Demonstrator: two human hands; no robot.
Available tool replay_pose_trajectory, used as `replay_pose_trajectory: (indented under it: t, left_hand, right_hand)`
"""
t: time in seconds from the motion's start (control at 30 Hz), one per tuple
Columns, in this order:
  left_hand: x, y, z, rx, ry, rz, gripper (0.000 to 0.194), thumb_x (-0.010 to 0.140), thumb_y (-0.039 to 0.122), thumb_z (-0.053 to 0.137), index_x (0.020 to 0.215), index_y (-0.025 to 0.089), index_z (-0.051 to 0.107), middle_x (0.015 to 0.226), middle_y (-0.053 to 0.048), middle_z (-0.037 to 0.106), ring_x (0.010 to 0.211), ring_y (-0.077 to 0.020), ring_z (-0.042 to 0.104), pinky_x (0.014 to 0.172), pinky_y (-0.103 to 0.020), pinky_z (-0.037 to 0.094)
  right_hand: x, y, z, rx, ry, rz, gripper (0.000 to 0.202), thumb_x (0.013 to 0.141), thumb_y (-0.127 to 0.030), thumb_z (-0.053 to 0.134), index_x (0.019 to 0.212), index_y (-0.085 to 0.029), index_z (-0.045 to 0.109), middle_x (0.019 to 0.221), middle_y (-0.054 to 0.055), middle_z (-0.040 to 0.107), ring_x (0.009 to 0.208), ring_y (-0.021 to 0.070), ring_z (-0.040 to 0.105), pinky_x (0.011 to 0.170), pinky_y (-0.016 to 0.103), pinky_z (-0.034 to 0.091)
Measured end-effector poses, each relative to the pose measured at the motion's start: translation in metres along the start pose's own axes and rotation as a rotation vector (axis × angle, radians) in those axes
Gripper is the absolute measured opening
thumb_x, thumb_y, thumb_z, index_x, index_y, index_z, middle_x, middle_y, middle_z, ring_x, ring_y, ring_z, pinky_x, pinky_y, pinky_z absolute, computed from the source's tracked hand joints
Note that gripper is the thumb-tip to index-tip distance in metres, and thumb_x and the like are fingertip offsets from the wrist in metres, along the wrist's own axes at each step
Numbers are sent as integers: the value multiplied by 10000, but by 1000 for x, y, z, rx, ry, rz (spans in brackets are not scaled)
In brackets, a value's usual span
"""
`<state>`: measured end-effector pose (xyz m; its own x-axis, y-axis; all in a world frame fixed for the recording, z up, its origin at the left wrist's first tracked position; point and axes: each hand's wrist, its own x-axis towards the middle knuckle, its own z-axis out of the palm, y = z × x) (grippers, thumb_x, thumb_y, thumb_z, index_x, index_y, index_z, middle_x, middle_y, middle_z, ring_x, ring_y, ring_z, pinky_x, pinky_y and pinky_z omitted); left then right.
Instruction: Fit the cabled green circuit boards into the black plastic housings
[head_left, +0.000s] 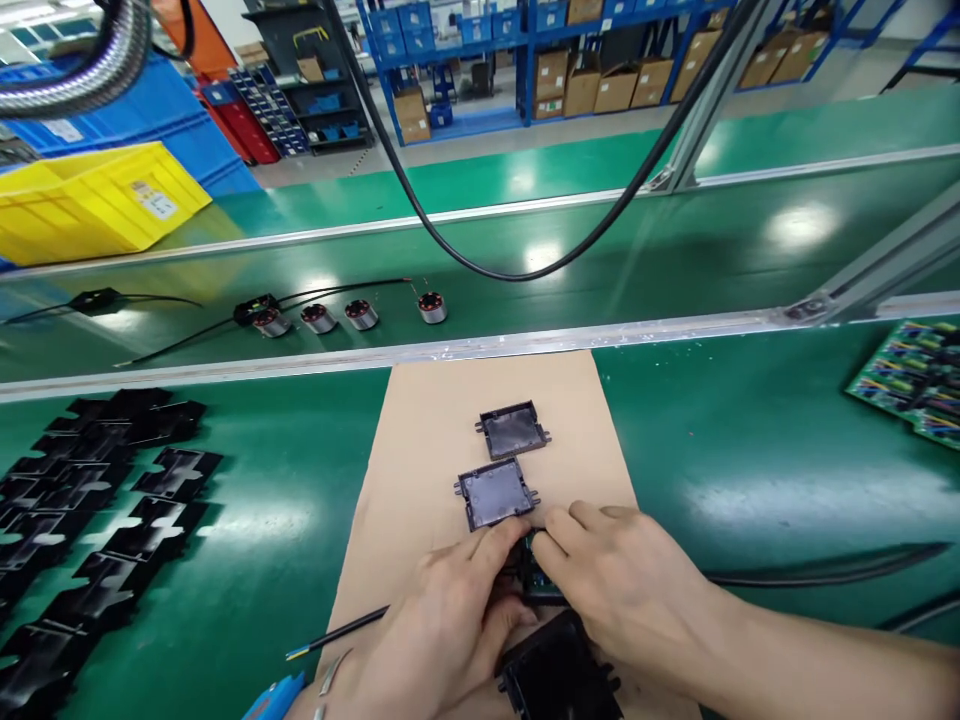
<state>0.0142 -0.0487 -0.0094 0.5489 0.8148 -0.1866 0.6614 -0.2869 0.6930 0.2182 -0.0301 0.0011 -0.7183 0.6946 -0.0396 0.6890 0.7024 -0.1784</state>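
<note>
My left hand [454, 610] and my right hand [630, 575] meet over a green circuit board [535, 578] that sits in a black plastic case [546, 600]. My left fingers and thumb are closed around its left side, while my right fingers are bent against its right and upper edge; they hide most of it. A black cable end [341, 632] with coloured wires sticks out left of my left hand. Just beyond my fingers lie two open black case halves [496, 494]. Nearer to me is another black case part [561, 670], partly behind my right hand.
Cardboard [427, 440] covers the green bench under my hands. Black folded sheets [97, 490] lie at left, circuit boards [915, 380] at right. Several copper-wound motor stators [361, 315] stand beyond the metal rail [480, 345]. A black cable [517, 275] hangs across, near a yellow bin [90, 205].
</note>
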Motion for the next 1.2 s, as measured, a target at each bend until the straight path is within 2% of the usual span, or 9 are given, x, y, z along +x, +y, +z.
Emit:
replay_pose_trajectory:
  t: [0.13, 0.3, 0.5, 0.67, 0.8, 0.9, 0.97, 1.07, 1.2]
  left_hand:
    - [0, 1, -6, -17, -20, -4, 652, 803, 147, 606, 1392, 282, 362, 1285, -51, 592, 1096, -228, 603, 936, -378, 515]
    - [-1, -1, -5, 143, 104, 62, 186, 923, 148, 461, 1053, 228, 565, 930, -33, 681, 814, -193, 648, 734, -329, 537]
    - [-3, 8, 5, 573, 156, 199, 210, 861, 17, 402, 838, 187, 524, 743, -41, 609, 639, -195, 579, 574, -318, 485]
    - [-5, 16, 13, 935, 114, 284, 191, 792, 23, 466, 918, 156, 522, 766, -58, 588, 630, -225, 550, 533, -343, 484]
    - [-5, 11, 16, 898, 157, 270, 206, 775, 24, 514, 925, 165, 508, 779, -34, 577, 640, -208, 541, 558, -336, 489]
    - [-5, 8, 17, 806, 162, 209, 209, 777, 13, 528, 893, 184, 496, 795, -24, 575, 661, -208, 542, 572, -338, 486]
    - [-5, 9, 16, 748, 166, 191, 204, 788, 12, 532, 893, 185, 501, 805, -24, 579, 681, -208, 545, 580, -334, 481]
    - [-4, 9, 14, 706, 171, 220, 172, 815, 24, 517, 898, 175, 523, 802, -32, 582, 682, -211, 531, 579, -339, 467]
    - [-1, -3, 9, 653, 157, 333, 206, 865, 17, 427, 927, 157, 565, 826, -48, 599, 706, -214, 511, 615, -355, 457]
  right_hand:
    - [0, 1, -3, 56, -1, -7, 168, 728, -87, 567, 863, -187, 562, 810, 42, 586, 688, 201, 497, 512, 324, 256]
    - [-1, 6, -2, 99, 114, -36, 126, 781, -76, 577, 768, -191, 529, 765, 29, 568, 769, 204, 450, 599, 340, 264]
    - [-4, 11, 4, 152, 223, -27, 150, 859, -103, 572, 752, -189, 511, 737, 2, 548, 763, 182, 395, 668, 341, 248]
    - [-3, 14, 6, 197, 260, -12, 182, 849, -104, 594, 722, -193, 500, 710, -9, 526, 753, 180, 379, 657, 339, 235]
    - [-5, 12, 5, 196, 265, -8, 169, 866, -119, 576, 722, -190, 524, 723, -3, 525, 750, 181, 379, 646, 340, 240]
    - [-9, -2, 7, 141, 240, -8, 58, 818, -122, 595, 807, -178, 600, 781, 19, 552, 770, 192, 389, 660, 351, 254]
    - [-11, -14, 10, 61, 239, 15, 106, 783, -155, 604, 881, -143, 641, 824, 60, 567, 797, 216, 391, 691, 375, 267]
    - [-10, -28, 13, 26, 228, 15, 110, 794, -201, 572, 779, -129, 654, 825, 100, 562, 809, 240, 384, 697, 402, 268]
    - [-3, -26, 6, 144, 163, 81, 184, 821, -181, 534, 646, -159, 590, 823, 78, 540, 825, 232, 388, 693, 400, 275]
